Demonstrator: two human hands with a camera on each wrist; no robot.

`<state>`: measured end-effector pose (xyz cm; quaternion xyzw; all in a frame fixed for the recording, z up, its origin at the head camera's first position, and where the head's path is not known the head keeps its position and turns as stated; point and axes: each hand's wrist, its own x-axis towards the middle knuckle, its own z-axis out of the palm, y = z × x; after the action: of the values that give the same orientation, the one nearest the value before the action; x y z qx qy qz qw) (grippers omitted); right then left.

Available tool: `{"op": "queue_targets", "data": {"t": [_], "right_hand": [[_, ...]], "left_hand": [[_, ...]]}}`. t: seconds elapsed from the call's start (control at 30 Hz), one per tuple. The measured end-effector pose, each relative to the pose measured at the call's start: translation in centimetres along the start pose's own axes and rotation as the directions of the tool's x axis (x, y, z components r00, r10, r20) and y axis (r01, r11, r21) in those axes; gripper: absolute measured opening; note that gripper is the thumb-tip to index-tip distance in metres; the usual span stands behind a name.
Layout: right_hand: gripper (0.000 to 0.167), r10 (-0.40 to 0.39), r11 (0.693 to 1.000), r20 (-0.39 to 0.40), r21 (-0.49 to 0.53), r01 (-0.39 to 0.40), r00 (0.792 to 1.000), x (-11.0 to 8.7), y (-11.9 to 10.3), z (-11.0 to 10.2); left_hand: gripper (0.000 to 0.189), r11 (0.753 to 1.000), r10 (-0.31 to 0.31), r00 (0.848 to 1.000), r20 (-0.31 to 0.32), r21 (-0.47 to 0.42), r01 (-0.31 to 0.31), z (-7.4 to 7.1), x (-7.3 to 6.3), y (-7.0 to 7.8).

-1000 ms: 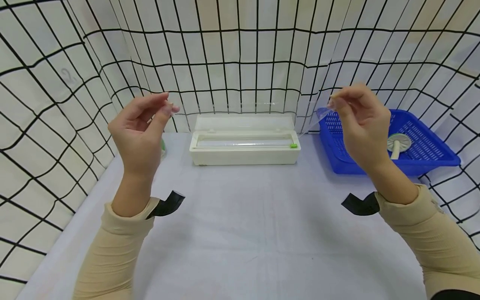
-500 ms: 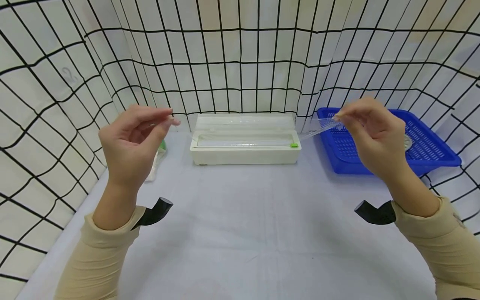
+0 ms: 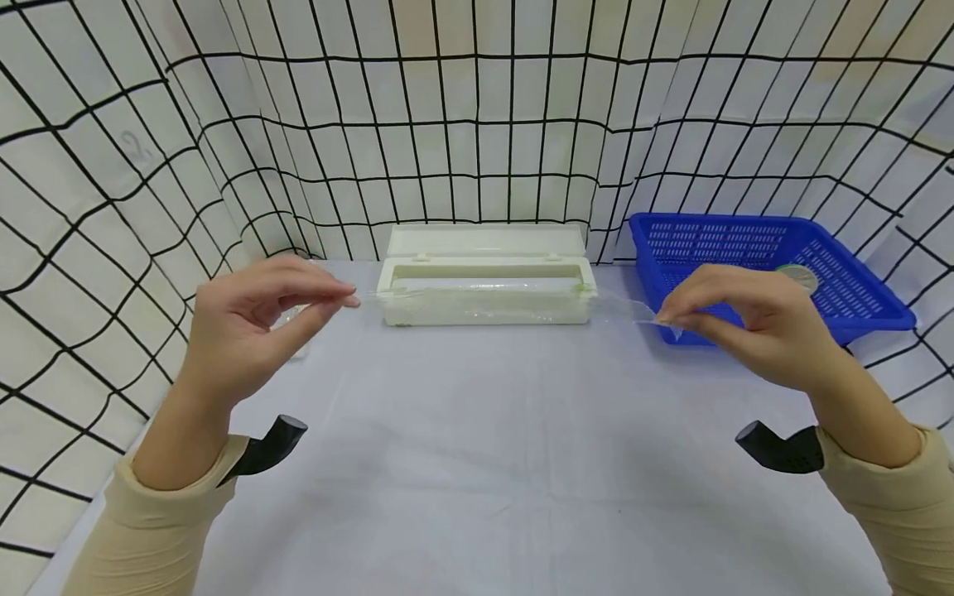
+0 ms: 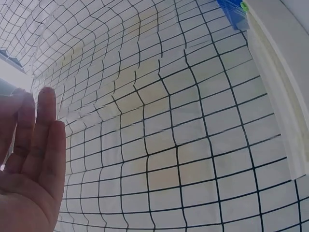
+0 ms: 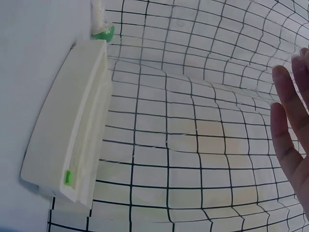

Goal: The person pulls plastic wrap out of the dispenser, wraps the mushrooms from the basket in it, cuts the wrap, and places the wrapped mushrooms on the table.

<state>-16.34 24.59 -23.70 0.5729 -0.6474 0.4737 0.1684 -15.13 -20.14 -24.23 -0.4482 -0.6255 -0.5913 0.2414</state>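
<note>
Clear cling film (image 3: 484, 308) stretches between both hands, passing across the front of a white cling film dispenser box (image 3: 488, 242) whose lid stands up at the back. My left hand (image 3: 257, 335) pinches the film's left end between thumb and fingertips, left of the box. At the other end, my right hand (image 3: 756, 331) pinches the gathered corner, beside the blue basket. A small green slider (image 5: 68, 177) shows on the box's rim in the right wrist view. Only part of the left hand's fingers (image 4: 46, 130) appears in the left wrist view.
The blue plastic basket (image 3: 715, 219) at the right holds a round pale item (image 3: 799, 277), mostly hidden by the right hand. A white item with a green end (image 5: 104, 34) lies left of the box. Black wire mesh (image 3: 514, 124) encloses the white-covered table (image 3: 492, 463).
Both hands have come down and slightly outward. The film between them has dropped from above and behind the box to across its front.
</note>
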Motion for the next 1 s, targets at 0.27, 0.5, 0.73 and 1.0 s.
{"op": "queue_targets", "data": {"t": [0.27,0.5,0.73,1.0], "right_hand": [[0.018,0.052,0.999,0.12,-0.02,-0.05,0.991,-1.6,-0.8,0.3],[0.019,0.145,0.989,0.317,-0.005,-0.151,0.937,-2.8,-1.0,0.5],[0.037,0.245,0.961,0.444,0.009,-0.277,0.862,-3.6,-1.3,1.5],[0.04,0.309,0.935,0.518,-0.014,-0.354,0.798,-4.4,-0.8,2.9]], "left_hand": [[0.018,1.0,0.021,0.987,0.159,0.007,-0.023,-0.7,-1.5,0.4],[0.025,0.998,-0.065,0.911,0.408,0.043,0.052,-1.3,-3.0,0.4],[0.042,0.973,-0.232,0.842,0.488,0.121,0.197,-1.0,-4.0,0.4],[0.035,0.944,-0.323,0.731,0.601,0.146,0.296,-0.4,-4.9,-0.1]]}}
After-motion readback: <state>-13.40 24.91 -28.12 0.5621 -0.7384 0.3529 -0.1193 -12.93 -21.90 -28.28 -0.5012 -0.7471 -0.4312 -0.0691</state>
